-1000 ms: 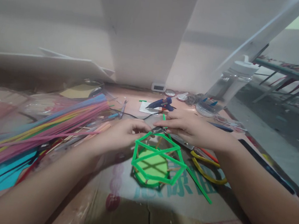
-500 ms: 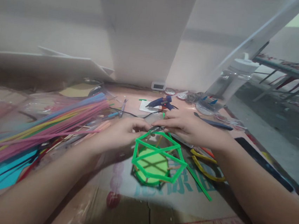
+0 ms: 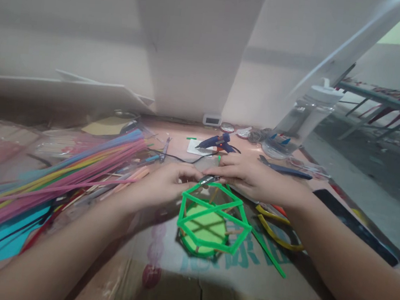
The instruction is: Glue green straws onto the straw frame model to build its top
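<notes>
A lantern-like green frame [image 3: 212, 201] of joined strips stands on thin wooden sticks above a round yellow-green base [image 3: 204, 228]. At its far edge, my left hand [image 3: 179, 181] is closed, fingers curled against the frame's far-left corner. My right hand [image 3: 243, 173] is closed round one end of a small shiny metal tool [image 3: 208, 180], which lies across the frame's far edge between both hands. Its exact kind is too small to make out. Part of the right fingertips is hidden. A loose green strip [image 3: 269, 253] lies to the right of the frame.
Behind the hands, a blue glue gun [image 3: 218, 143] rests by a white card. Pliers [image 3: 286, 169], yellow-handled scissors [image 3: 277, 230], a phone [image 3: 355, 226] and a water bottle [image 3: 294, 121] are at right. Colourful strips [image 3: 74, 171] pile up at left. Cardboard [image 3: 172, 289] lies beneath.
The whole view has shifted slightly, so everything sits a little lower in it. Both hands stay at the frame's far edge, and the metal tool shows more clearly between them.
</notes>
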### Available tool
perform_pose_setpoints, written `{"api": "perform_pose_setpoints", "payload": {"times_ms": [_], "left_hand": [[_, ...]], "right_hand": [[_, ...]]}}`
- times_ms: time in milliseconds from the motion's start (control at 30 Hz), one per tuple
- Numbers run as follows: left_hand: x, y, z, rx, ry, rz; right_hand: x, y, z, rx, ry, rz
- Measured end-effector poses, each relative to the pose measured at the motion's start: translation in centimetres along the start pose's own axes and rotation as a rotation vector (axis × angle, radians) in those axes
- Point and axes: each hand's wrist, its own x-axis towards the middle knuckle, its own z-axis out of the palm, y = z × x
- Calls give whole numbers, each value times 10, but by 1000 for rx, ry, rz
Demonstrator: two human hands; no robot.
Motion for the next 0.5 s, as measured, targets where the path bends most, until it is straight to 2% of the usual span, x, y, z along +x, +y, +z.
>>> {"api": "perform_pose_setpoints", "payload": {"times_ms": [133, 300, 400, 500], "left_hand": [[-1, 0, 2, -32, -2, -18], [2, -1, 0, 14, -27, 25], [2, 0, -1, 46, -23, 28], [2, 0, -2, 81, -26, 13]], "right_hand": [[0, 3, 1, -3, -1, -19], [0, 6, 3, 19, 2, -41], [-1, 4, 0, 27, -18, 23], [-4, 8, -7, -9, 19, 126]]}}
